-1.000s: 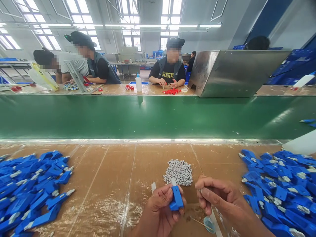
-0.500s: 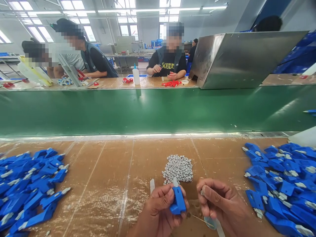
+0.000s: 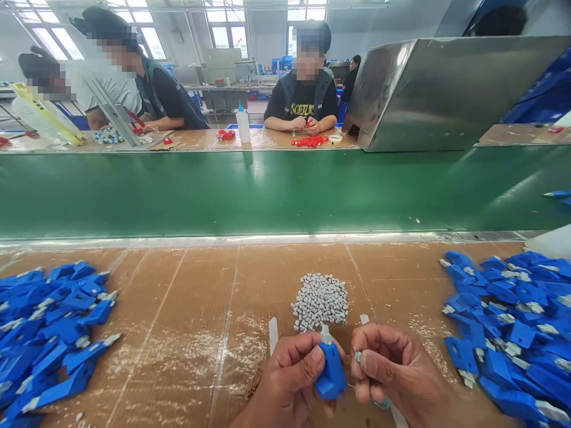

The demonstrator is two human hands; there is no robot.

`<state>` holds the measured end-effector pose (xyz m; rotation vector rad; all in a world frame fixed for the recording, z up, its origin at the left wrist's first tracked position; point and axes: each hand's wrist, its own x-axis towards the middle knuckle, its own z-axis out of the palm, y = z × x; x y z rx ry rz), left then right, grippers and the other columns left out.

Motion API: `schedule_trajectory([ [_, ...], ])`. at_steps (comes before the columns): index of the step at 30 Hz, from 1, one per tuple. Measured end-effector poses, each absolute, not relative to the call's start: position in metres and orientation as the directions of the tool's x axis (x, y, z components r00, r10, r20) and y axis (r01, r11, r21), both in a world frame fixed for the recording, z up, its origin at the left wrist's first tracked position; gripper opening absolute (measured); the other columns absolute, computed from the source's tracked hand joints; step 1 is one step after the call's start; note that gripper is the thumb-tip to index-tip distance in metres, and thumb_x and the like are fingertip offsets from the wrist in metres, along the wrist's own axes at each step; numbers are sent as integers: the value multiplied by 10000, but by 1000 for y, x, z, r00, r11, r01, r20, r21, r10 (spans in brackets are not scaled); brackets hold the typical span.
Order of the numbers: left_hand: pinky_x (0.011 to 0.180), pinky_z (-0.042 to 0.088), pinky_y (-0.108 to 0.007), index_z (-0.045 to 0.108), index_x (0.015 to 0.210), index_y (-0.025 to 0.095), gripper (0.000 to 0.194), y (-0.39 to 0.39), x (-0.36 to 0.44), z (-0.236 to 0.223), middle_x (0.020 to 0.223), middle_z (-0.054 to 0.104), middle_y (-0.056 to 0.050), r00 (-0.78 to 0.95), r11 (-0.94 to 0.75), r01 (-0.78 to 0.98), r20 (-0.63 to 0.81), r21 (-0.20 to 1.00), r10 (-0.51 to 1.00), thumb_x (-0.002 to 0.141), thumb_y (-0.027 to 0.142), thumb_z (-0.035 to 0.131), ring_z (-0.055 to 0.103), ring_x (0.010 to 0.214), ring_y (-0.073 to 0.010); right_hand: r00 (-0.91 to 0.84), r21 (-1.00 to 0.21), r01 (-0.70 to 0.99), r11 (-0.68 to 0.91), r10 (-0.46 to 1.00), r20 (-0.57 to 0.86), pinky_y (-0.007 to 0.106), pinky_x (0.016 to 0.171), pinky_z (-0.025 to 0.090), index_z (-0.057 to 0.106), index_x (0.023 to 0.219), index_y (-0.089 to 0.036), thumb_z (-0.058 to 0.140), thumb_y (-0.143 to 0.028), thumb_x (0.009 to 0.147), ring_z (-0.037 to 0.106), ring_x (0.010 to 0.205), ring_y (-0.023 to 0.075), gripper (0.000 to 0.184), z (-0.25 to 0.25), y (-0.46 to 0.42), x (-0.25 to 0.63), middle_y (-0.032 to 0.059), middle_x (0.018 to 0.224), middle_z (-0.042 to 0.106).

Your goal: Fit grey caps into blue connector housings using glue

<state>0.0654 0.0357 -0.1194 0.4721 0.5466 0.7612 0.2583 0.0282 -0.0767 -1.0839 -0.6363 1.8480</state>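
My left hand (image 3: 297,374) is closed on a blue plastic part (image 3: 331,371) with a pale grey tip that points away from me. Close beside it, my right hand (image 3: 392,368) pinches a small grey piece (image 3: 358,356) between thumb and forefinger. The piece and the blue part are apart, with a narrow gap between them. Just beyond the hands lies a pile of small grey pieces (image 3: 320,300) like the pinched one. Under my right hand a round, light-blue thing (image 3: 381,403) is mostly hidden.
Heaps of blue parts with grey tips lie left (image 3: 53,333) and right (image 3: 513,333) on the brown tabletop (image 3: 178,321). A green conveyor belt (image 3: 267,190) runs across beyond it. Past the belt, people sit near a white bottle (image 3: 243,125), red parts (image 3: 310,141) and a metal hood (image 3: 428,95).
Both hands have come closer together, the blue part shifting slightly right and turning. The view has tilted down a little. Across the belt, a co-worker's hands have come together.
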Motion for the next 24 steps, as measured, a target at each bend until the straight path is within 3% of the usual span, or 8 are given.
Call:
schedule_trajectory([
  [13,533,519,-161,807,965,104,418,36,66,-115,764,665,-57,578,607,-489,-288,626,763,873,511,833,577,608,-83,-184,-802,-406,-438,899,-398,132,569,554,834,758,-163,1011,-431,718,727,579,86,324,-82,27,259,22,690,787],
  [24,617,527,-204,815,996,152,414,36,64,-110,778,600,-26,529,431,-359,-200,828,825,947,556,738,560,677,-103,-173,-892,-230,-389,918,-356,163,542,548,804,745,-172,954,-506,782,684,551,99,367,-85,23,257,31,615,774],
])
